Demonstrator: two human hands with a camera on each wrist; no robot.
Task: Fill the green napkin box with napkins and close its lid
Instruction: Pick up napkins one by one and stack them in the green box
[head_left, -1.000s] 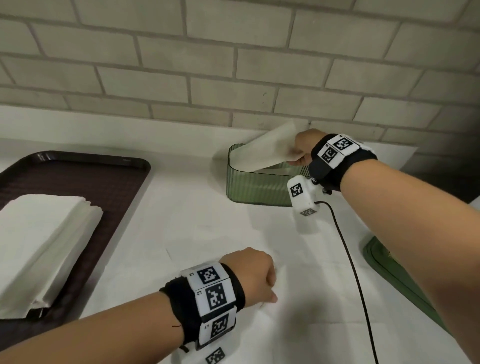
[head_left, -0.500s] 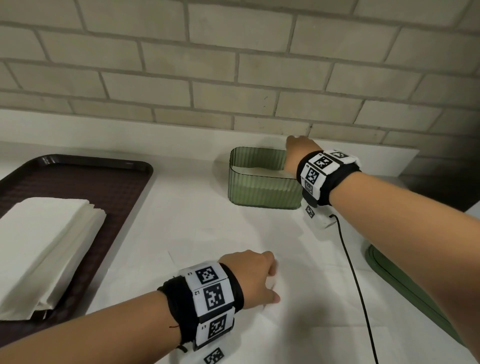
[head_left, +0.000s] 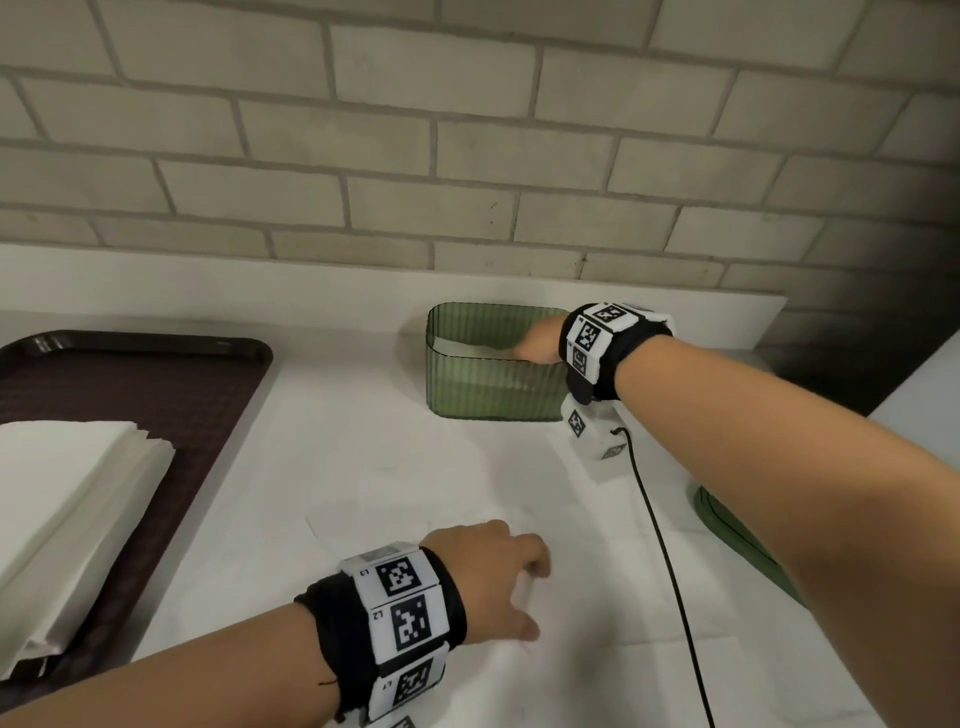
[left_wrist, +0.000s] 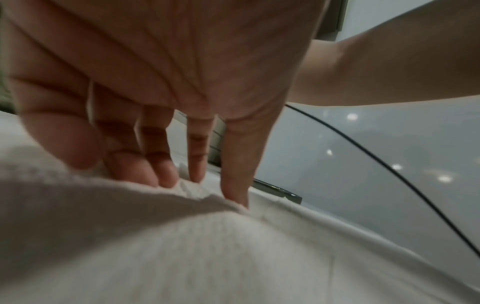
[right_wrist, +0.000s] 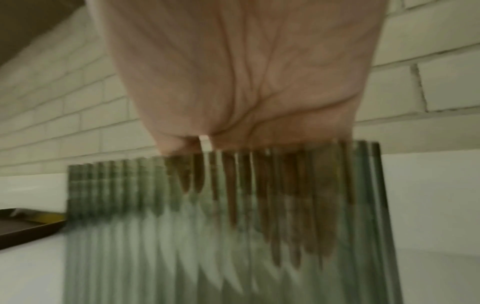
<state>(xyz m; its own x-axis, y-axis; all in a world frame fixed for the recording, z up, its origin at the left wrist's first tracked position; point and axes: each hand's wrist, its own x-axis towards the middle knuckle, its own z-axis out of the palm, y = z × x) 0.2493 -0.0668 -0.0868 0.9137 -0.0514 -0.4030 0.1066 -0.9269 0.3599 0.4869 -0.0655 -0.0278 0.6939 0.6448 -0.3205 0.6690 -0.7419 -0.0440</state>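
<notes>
The green ribbed napkin box (head_left: 483, 387) stands open near the wall, with white napkins (head_left: 467, 349) lying inside. My right hand (head_left: 540, 343) reaches down into its right end. In the right wrist view the straight fingers (right_wrist: 288, 205) show through the ribbed box wall (right_wrist: 130, 236), against the napkins. The green lid (head_left: 737, 540) lies flat on the table at the right, partly hidden by my right forearm. My left hand (head_left: 498, 577) rests near the front, its fingertips (left_wrist: 166, 174) touching a loose white napkin (left_wrist: 233, 257) on the table.
A dark brown tray (head_left: 156, 395) at the left carries a stack of white napkins (head_left: 67, 499). A black cable (head_left: 670, 561) runs down the table from my right wrist. The brick wall (head_left: 467, 156) stands just behind the box.
My right hand has lowered the napkin it held above the box down into it and now reaches inside. My left hand has hardly moved.
</notes>
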